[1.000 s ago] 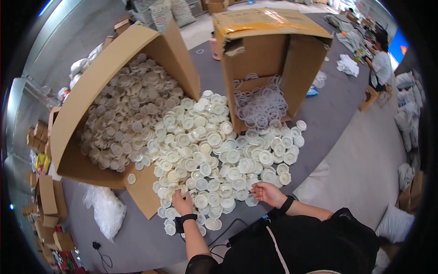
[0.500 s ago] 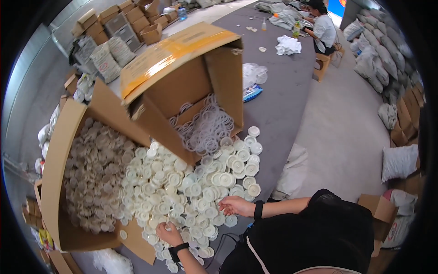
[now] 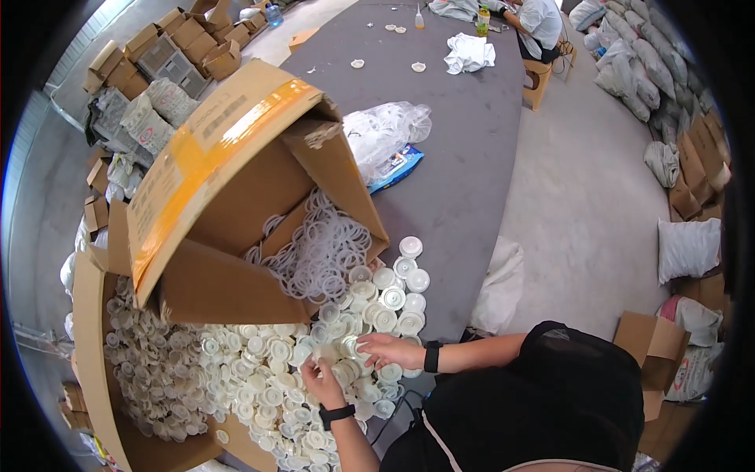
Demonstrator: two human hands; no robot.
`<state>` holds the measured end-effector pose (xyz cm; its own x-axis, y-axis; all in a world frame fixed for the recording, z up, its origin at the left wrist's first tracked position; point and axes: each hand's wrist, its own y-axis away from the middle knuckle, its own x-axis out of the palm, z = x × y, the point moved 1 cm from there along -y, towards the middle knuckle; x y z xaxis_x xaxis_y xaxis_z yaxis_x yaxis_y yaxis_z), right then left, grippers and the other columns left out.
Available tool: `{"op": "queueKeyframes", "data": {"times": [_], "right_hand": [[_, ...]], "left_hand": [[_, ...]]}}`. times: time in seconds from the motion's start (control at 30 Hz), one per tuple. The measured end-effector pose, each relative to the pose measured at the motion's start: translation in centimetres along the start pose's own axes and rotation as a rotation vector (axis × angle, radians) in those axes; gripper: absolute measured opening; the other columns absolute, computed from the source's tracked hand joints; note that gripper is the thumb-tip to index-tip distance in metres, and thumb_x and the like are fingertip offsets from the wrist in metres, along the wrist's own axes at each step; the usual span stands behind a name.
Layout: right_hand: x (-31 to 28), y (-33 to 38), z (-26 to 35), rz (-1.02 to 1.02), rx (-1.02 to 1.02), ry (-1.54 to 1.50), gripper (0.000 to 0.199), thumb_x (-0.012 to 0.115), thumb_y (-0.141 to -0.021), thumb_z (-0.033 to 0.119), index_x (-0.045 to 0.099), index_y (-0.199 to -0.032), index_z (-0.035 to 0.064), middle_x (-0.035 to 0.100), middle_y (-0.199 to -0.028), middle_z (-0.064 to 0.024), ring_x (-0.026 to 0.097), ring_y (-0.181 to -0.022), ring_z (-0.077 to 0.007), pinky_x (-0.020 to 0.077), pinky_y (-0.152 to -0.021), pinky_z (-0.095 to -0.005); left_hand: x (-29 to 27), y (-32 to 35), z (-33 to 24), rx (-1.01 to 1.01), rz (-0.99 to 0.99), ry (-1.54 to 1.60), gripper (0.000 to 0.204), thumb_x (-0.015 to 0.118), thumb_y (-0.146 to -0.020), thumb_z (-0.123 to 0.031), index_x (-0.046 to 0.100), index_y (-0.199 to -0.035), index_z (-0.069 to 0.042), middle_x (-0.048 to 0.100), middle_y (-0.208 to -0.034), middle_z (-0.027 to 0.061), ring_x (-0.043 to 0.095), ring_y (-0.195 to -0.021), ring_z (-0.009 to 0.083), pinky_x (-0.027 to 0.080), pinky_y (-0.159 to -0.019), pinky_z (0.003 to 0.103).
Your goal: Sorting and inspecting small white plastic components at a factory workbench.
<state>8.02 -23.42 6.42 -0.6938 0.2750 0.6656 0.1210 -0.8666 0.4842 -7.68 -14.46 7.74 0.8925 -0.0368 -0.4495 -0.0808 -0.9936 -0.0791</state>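
Note:
Round white plastic lids (image 3: 259,346) are heaped across the table in front of me. Over the heap, my left hand (image 3: 323,383) pinches one of these lids between its fingertips; the lid is blurred. Close to its right, my right hand (image 3: 390,352) hovers with fingers partly spread, their tips near other lids, and I see none held in it. Beyond both hands, a tipped cardboard box (image 3: 228,271) opens toward me, with clear plastic rings (image 3: 322,252) spilling inside it. More lids fill a second cardboard box (image 3: 93,338) at the left.
A clear plastic bag (image 3: 385,130) and a blue packet (image 3: 399,169) lie on the grey-covered table (image 3: 464,141). Farther off are a white cloth (image 3: 469,53) and a seated person (image 3: 541,27). Stacked sacks (image 3: 637,71) line the right side; cartons (image 3: 134,55) stand at the back left.
My left hand has risen from the near heap and moved right, closer to my right hand, whose fingers have spread. The view has shifted, so the tipped box appears farther left.

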Motion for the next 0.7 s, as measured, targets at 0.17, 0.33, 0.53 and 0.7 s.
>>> {"op": "queueKeyframes", "data": {"times": [0.17, 0.33, 0.53, 0.7], "right_hand": [[-2.0, -0.8, 3.2, -0.028, -0.073, -0.133, 0.045, 0.048, -0.084, 0.025, 0.032, -0.123, 0.0102, 0.044, -0.112, -0.0024, 0.046, -0.102, -0.0166, 0.044, -0.08, -0.0344], [-5.3, -1.2, 4.5, -0.019, -0.078, -0.276, 0.04, 0.047, -0.083, 0.032, 0.038, -0.116, 0.0108, 0.042, -0.112, -0.0017, 0.045, -0.1, -0.0138, 0.0468, -0.074, -0.0338], [-6.0, -2.0, 4.8, -0.045, -0.052, -0.358, 0.032, 0.043, -0.084, 0.037, 0.047, -0.105, 0.0123, 0.054, -0.096, -0.0017, 0.054, -0.083, -0.0127, 0.048, -0.063, -0.0303], [-7.2, -3.6, 3.5, 0.025, 0.009, -0.487, 0.026, 0.046, -0.083, 0.029, 0.052, -0.097, 0.0071, 0.058, -0.087, -0.005, 0.057, -0.075, -0.0142, 0.0485, -0.061, -0.0291]], "left_hand": [[6.8, -0.2, -2.5, -0.678, 0.346, 0.947, 0.023, 0.044, -0.083, -0.023, 0.051, -0.094, -0.004, 0.055, -0.091, 0.0044, 0.05, -0.077, 0.0137, 0.04, -0.063, 0.027], [9.3, -1.0, -3.0, -0.512, 0.369, 0.535, 0.014, 0.049, -0.082, -0.017, 0.053, -0.08, -0.004, 0.053, -0.076, 0.0014, 0.049, -0.066, 0.0096, 0.039, -0.06, 0.022], [10.5, -1.7, -2.3, -0.53, 0.415, 0.792, 0.024, 0.042, -0.085, -0.021, 0.052, -0.095, -0.001, 0.055, -0.096, 0.0072, 0.053, -0.085, 0.0159, 0.04, -0.071, 0.029], [10.6, -2.5, -2.1, -0.585, 0.431, 0.834, 0.026, 0.042, -0.085, -0.021, 0.051, -0.097, 0.0, 0.055, -0.099, 0.0087, 0.053, -0.091, 0.0181, 0.041, -0.077, 0.031]]}}
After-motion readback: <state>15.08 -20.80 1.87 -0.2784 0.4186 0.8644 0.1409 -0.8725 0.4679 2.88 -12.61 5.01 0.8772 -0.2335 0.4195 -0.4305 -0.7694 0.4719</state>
